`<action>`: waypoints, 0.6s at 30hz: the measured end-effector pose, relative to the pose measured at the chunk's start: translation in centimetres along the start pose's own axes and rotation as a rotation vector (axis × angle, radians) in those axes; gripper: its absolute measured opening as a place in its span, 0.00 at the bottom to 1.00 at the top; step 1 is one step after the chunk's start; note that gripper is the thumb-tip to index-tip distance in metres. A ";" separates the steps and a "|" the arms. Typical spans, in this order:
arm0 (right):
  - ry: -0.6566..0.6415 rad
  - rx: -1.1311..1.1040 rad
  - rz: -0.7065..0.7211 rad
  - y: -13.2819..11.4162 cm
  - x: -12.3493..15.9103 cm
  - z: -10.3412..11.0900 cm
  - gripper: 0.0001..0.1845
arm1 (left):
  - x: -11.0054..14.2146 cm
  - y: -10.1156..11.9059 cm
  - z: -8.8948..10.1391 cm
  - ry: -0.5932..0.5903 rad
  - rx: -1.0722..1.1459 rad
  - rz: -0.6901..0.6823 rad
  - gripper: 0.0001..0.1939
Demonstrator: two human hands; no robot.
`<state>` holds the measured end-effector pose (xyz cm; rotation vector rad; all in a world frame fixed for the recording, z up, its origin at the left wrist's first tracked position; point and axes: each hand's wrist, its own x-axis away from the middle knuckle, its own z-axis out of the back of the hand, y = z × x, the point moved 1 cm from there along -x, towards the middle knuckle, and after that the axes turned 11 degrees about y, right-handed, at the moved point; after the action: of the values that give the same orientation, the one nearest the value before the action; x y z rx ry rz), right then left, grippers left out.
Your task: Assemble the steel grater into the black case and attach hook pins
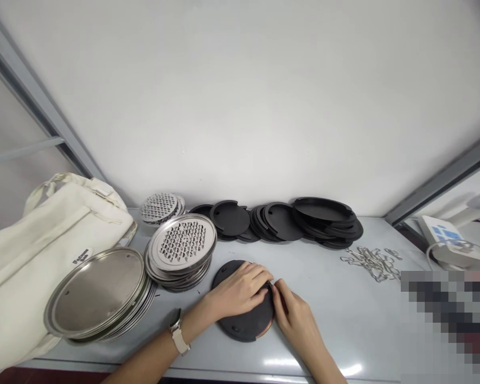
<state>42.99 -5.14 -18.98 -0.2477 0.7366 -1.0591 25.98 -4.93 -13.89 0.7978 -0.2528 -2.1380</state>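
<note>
Disc, black and round (240, 320), flat on the grey table (344, 320) right in front of the person, with a thin copper-coloured rim peeking out along its lower right edge. The left hand (240, 290) lies across the top of it, palm down, fingers spread and pressing on the disc rather than closing around it. The right hand (298, 317) comes in from four o'clock, fingertips meeting the left hand's at the disc's right edge, pinching something small there; what it is cannot be made out. A watch with a pale strap (178, 334) sits on the left wrist.

At ten o'clock from the disc, a stack of perforated metal plates (182, 250); behind it, a second, smaller perforated stack (160, 208). Farther out at nine o'clock, a stack of plain metal lids (98, 293), leaning against a white cloth bag (32, 256). At twelve o'clock, along the wall, heaps of more black discs (280, 221). At two o'clock, well apart, a loose pile of wire clips (372, 261).
</note>
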 end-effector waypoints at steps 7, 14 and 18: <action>0.021 0.055 0.037 0.0 0.0 -0.2 0.11 | 0.0 0.1 0.0 0.035 -0.050 -0.009 0.10; 0.062 0.056 0.096 -0.4 -0.1 0.2 0.11 | 0.1 -0.2 -0.3 0.022 -0.076 -0.008 0.06; 0.032 0.057 0.036 -0.4 0.0 0.2 0.09 | 0.1 -0.2 -0.2 0.022 -0.067 -0.005 0.05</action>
<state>42.84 -5.35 -18.64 -0.1682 0.7360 -1.0506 25.95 -4.88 -14.16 0.7838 -0.1666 -2.1295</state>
